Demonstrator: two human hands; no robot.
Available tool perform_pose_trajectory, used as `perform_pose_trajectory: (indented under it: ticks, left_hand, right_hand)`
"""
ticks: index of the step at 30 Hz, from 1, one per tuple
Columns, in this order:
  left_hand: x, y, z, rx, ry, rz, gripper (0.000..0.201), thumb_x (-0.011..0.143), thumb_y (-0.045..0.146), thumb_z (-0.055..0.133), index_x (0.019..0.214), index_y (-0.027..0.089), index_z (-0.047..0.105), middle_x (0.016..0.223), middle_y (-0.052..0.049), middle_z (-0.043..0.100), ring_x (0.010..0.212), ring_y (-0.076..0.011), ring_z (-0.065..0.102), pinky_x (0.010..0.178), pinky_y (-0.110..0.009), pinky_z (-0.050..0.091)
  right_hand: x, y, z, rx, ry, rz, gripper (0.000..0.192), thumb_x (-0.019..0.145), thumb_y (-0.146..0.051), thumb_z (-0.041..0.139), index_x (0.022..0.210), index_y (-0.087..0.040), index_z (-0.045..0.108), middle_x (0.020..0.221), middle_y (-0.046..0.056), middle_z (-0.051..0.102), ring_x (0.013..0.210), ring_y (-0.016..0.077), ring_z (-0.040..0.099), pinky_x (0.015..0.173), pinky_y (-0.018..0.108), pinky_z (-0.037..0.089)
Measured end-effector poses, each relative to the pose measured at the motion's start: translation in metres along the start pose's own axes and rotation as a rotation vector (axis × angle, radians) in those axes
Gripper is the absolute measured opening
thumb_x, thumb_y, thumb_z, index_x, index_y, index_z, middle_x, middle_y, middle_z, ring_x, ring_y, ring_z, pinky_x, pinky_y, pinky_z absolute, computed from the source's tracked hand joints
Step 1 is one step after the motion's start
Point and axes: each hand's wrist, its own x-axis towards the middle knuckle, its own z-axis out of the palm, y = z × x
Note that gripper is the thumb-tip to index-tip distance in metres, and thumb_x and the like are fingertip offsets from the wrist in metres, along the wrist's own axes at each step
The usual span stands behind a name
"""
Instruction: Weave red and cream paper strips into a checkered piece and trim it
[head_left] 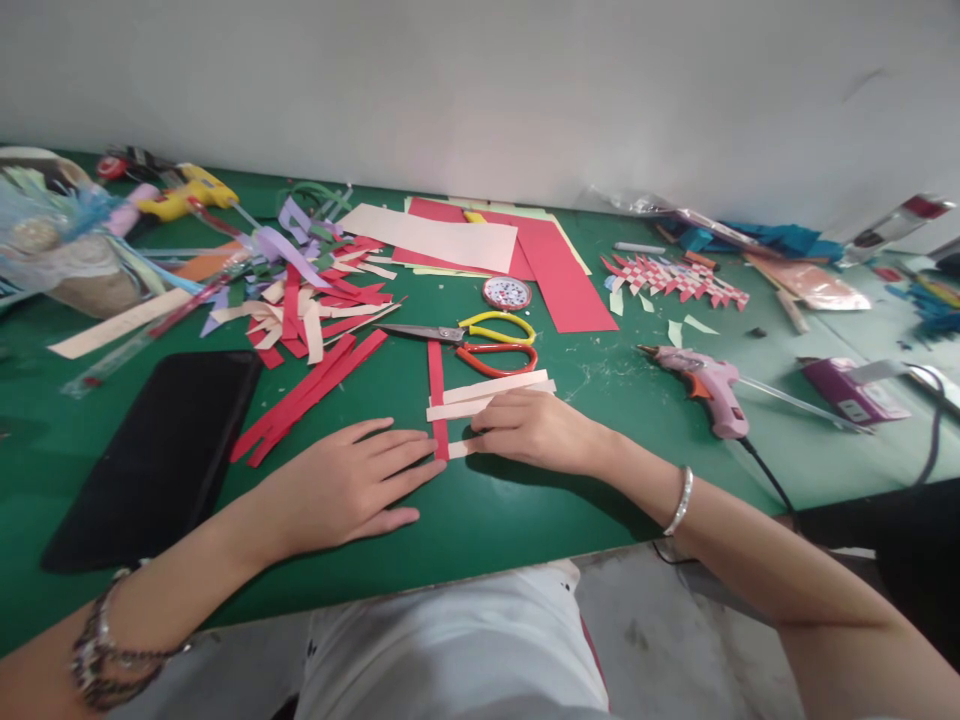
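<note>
The left hand lies open against a red strip, scissors at its far end; the right hand covers a pale strip, grip hidden.

The scissors have one yellow loop, one orange-red loop and grey blades. The desk is green. Nearer than the scissors, a red strip crosses cream strips. Left of the scissors, the slab is plain black and the scraps mix red, cream and lilac. Beyond the scissors, the disc is white with dark speckles inside a red rim. Right of the scissors, the weave is checked red and cream, and the glue gun is pink with an orange trigger.
</note>
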Motion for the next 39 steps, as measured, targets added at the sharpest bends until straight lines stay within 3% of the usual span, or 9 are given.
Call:
perform_pose_trajectory:
  ticks: [14,17,20,23,26,34,39]
  left_hand:
    - [0.002,0.001,0.001,-0.012,0.036,-0.021,0.041,0.095,0.034,0.035,0.123,0.013,0.055,0.118,-0.011,0.065,0.103,-0.0238,0.061,0.092,-0.038,0.046]
    - [0.004,0.001,-0.002,0.008,0.034,-0.006,0.041,0.094,0.032,0.035,0.121,0.01,0.057,0.116,-0.013,0.065,0.101,-0.0246,0.061,0.088,-0.038,0.048]
    - [0.005,0.001,-0.003,-0.015,0.041,-0.021,0.039,0.093,0.032,0.037,0.12,0.012,0.057,0.115,-0.012,0.066,0.101,-0.0248,0.061,0.087,-0.039,0.049]
    - [0.004,-0.001,-0.002,-0.052,0.04,-0.043,0.038,0.092,0.033,0.039,0.12,0.014,0.058,0.116,-0.013,0.065,0.103,-0.0249,0.06,0.089,-0.039,0.049]
    - [0.002,-0.003,0.0,-0.087,0.028,-0.075,0.036,0.09,0.033,0.043,0.119,0.017,0.059,0.119,-0.013,0.062,0.105,-0.0256,0.059,0.09,-0.04,0.049]
    - [0.003,-0.006,0.001,-0.115,-0.011,-0.124,0.036,0.083,0.034,0.054,0.116,0.021,0.06,0.143,-0.018,0.037,0.127,-0.0329,0.041,0.101,-0.052,0.038]
    - [0.004,-0.007,-0.001,-0.161,-0.087,-0.165,0.043,0.077,0.038,0.061,0.118,0.024,0.057,0.15,-0.014,0.025,0.134,-0.034,0.029,0.104,-0.055,0.031]
  right_hand:
    - [-0.002,-0.001,0.001,-0.078,0.002,-0.059,0.027,0.095,-0.016,0.037,0.089,-0.017,0.064,0.087,0.003,0.067,0.074,0.0119,0.056,0.07,0.026,0.041]
    - [-0.001,-0.001,-0.001,0.036,0.007,0.002,0.027,0.095,-0.022,0.04,0.088,-0.018,0.065,0.088,0.004,0.066,0.079,0.0131,0.057,0.074,0.027,0.043]
    - [-0.001,-0.002,-0.001,0.186,0.107,0.156,0.024,0.092,-0.033,0.047,0.089,-0.016,0.064,0.092,0.008,0.064,0.086,0.0153,0.058,0.077,0.028,0.046]
    - [0.001,-0.001,0.004,0.18,0.16,0.304,0.018,0.09,-0.026,0.05,0.097,-0.015,0.062,0.095,0.009,0.063,0.087,0.017,0.057,0.075,0.03,0.047]
    - [0.005,0.002,0.012,0.171,0.097,0.35,0.018,0.087,-0.017,0.052,0.102,-0.017,0.062,0.097,0.009,0.062,0.087,0.0177,0.056,0.076,0.032,0.047]
    - [0.013,0.01,0.016,0.38,0.076,0.388,0.016,0.084,-0.013,0.055,0.096,-0.014,0.066,0.09,0.008,0.059,0.082,0.0151,0.055,0.075,0.029,0.047]
    - [0.018,0.014,0.013,0.425,0.048,0.395,0.019,0.088,-0.014,0.05,0.094,-0.013,0.067,0.084,0.006,0.058,0.075,0.012,0.056,0.067,0.023,0.046]
